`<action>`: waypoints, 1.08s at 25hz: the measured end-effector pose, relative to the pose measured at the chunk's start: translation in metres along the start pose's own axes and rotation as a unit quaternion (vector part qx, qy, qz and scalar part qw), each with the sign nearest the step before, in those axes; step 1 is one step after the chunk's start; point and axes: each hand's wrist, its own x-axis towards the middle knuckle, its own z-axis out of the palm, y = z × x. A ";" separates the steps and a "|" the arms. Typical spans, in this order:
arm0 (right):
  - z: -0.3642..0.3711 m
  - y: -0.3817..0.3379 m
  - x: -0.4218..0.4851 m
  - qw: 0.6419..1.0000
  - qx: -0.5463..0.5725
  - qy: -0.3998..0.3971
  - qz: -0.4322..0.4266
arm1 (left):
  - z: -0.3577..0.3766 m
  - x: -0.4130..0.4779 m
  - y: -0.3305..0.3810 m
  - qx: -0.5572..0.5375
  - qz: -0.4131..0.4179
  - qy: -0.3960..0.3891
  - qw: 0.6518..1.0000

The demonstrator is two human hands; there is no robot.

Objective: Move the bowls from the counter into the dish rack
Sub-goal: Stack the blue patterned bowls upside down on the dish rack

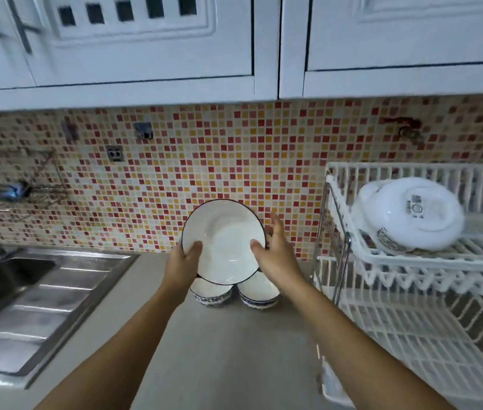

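Observation:
A white bowl with a dark rim (224,235) is lifted above the counter, tilted with its inside facing me. My left hand (182,264) grips its lower left rim, thumb inside. My right hand (275,255) holds its right rim, fingers spread behind it. Two smaller bowls with blue patterned sides (210,292) (259,294) stand on the grey counter just below the lifted one. The white two-tier dish rack (412,258) stands at the right. On its upper tier, white bowls (409,214) lie overturned on their side.
A steel sink with a ribbed drainboard (36,306) takes up the left. A mosaic tile wall (204,161) rises behind the counter, with white cabinets (145,45) overhead. The rack's lower tier (429,344) holds nothing visible.

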 end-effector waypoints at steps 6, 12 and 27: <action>-0.098 -0.074 -0.016 0.986 -0.057 0.032 -0.155 | 0.035 -0.032 0.111 -0.051 0.181 -0.085 0.978; -0.226 -0.071 -0.022 0.943 -0.077 0.110 -0.303 | 0.100 -0.057 0.193 0.013 0.262 -0.302 0.916; -0.482 0.004 0.005 0.884 -0.365 0.058 -0.286 | 0.340 -0.092 0.245 0.130 0.340 -0.396 0.843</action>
